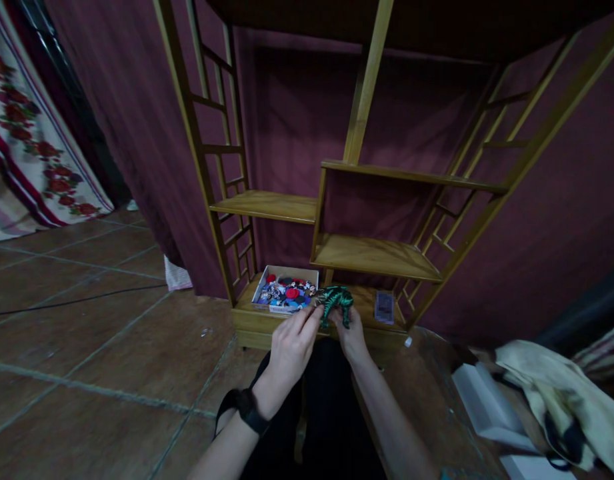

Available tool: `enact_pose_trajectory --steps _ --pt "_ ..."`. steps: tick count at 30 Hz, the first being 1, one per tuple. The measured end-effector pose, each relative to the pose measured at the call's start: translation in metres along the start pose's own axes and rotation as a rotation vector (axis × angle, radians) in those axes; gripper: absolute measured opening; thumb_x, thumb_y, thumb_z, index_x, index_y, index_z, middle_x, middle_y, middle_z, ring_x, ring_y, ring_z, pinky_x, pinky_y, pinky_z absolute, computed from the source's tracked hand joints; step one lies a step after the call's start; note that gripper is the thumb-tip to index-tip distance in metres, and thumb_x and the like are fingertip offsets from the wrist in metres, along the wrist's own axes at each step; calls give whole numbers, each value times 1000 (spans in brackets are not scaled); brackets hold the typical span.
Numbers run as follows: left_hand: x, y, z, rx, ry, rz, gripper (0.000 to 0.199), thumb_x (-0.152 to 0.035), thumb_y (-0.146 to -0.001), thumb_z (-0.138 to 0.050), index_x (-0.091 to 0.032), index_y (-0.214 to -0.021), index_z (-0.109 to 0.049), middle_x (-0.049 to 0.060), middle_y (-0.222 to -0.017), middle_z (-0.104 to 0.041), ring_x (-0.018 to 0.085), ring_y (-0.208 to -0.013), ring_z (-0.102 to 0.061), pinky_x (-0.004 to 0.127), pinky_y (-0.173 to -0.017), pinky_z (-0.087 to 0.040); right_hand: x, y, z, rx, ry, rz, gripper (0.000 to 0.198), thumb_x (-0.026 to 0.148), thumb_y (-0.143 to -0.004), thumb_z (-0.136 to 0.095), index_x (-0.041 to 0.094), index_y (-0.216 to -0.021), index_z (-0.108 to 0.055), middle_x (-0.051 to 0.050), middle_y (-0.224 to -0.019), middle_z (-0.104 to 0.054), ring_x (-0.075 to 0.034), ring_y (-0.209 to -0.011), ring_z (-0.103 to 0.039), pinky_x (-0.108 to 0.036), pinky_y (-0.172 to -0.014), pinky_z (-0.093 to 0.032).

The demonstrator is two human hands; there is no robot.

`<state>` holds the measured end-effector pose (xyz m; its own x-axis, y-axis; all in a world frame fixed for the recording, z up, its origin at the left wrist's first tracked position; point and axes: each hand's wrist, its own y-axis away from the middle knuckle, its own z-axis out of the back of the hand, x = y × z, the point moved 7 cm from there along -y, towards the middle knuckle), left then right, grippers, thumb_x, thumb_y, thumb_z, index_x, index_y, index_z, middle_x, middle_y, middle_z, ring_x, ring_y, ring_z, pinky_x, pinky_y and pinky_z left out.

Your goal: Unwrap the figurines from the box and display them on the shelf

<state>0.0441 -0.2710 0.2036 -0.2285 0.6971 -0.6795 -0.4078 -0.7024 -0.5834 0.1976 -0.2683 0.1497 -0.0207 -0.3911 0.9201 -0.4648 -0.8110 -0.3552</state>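
A green toy dinosaur point(338, 298) with black stripes is held between my two hands, just above the front of the low shelf. My left hand point(294, 339), with a black watch point(251, 412) on its wrist, has its fingers closed at the toy's left end, by the head. From below and behind, my right hand point(353, 335) grips the toy's right side; some of its fingers are hidden. Close by on the left is an open white box point(261, 287), full of small red, blue, black and white pieces too small to name.
The wooden shelf unit point(274, 205) has uprights and boards at several heights. A dark blue card-like item point(385, 307) lies on its bottom board. Maroon curtain point(111, 100) hangs around. White boxes point(491, 407) and pale cloth point(551, 373) lie right; a cable point(77, 303) crosses the tiles.
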Motion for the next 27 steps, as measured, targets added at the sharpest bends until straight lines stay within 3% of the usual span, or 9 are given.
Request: enact_pose_trajectory --steps 5,9,12,17,27 --pt "9 1 7 -157 272 179 24 -24 -72 -62 -26 -95 -68 7 -104 -64 24 -101 -55 32 -95 -36 12 5 -2 28 49 -25 30 38 -71 -61 18 -94 -62 -4 -88 -65 -18 -78 -59 -32 -74 -49" --pt "21 0 4 -221 397 307 22 -25 -65 -69 -24 -87 -68 5 -89 -66 22 -87 -58 28 -82 -44 9 6 0 26 42 -78 32 39 -70 -61 19 -94 -62 -3 -90 -65 -18 -79 -60 -31 -69 -52" --pt "31 0 -2 -217 438 354 24 -26 -63 -71 -21 -86 -67 3 -82 -66 18 -76 -58 25 -73 -45 3 8 4 17 18 -117 34 39 -68 -63 19 -95 -62 -3 -90 -65 -17 -79 -60 -30 -67 -54" --pt "40 2 -11 -205 521 385 24 -28 -63 -70 -19 -85 -65 3 -79 -65 16 -75 -58 24 -69 -45 0 12 8 -2 -18 -131 32 39 -69 -63 18 -93 -62 -2 -87 -64 -16 -77 -59 -30 -66 -55" --pt "56 -4 -13 -196 833 553 36 -31 -58 -74 -15 -86 -60 4 -81 -68 14 -66 -63 22 -55 -44 4 20 2 -25 -114 -154 41 38 -69 -65 20 -105 -61 -4 -100 -65 -19 -86 -61 -35 -73 -55"
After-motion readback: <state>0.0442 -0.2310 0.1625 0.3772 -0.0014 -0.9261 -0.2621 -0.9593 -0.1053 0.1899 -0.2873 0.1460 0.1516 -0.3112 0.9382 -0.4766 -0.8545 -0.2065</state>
